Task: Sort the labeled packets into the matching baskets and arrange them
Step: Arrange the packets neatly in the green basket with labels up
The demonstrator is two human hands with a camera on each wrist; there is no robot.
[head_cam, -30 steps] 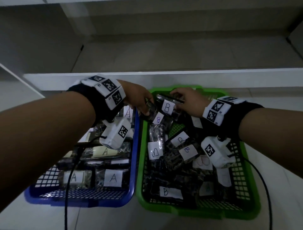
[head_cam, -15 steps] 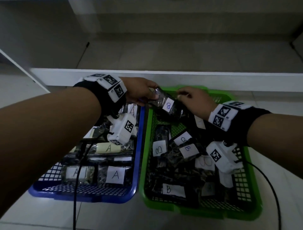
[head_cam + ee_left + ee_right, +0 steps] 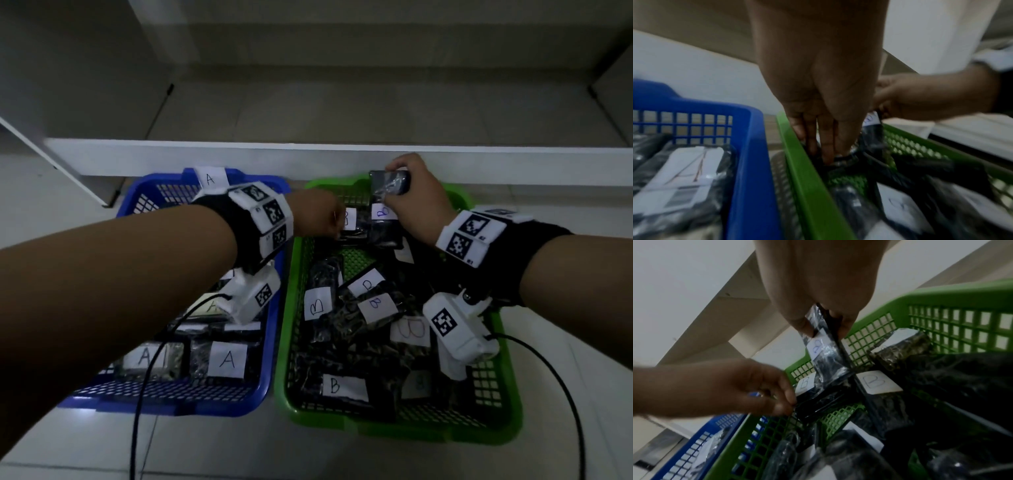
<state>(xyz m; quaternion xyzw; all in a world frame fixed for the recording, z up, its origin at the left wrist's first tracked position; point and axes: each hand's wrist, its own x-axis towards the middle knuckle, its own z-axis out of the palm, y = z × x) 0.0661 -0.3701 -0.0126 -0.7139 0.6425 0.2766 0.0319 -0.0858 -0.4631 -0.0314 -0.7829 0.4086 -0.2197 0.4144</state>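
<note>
The green basket (image 3: 376, 430) holds several dark packets with white B labels. At its far rim my right hand (image 3: 397, 173) pinches the top of an upright B packet (image 3: 388, 186); the right wrist view shows thumb and finger clamped on this packet (image 3: 824, 352). My left hand (image 3: 337, 222) reaches into the basket's far left corner. There its fingertips (image 3: 791, 400) pinch the edge of a second B packet (image 3: 818, 400) lying flat. The blue basket (image 3: 164, 407) on the left holds A-labelled packets (image 3: 227, 359).
A white ledge (image 3: 308, 154) runs just behind both baskets, with a recessed shelf beyond it. The baskets stand side by side on a tiled floor, rims nearly touching. Black cables (image 3: 144, 394) trail from both wrist cameras across the baskets toward me.
Both hands have moved to the green basket's far end. My right hand has stood a B packet upright against the far rim, and my left hand has dropped onto a packet lying beside it.
</note>
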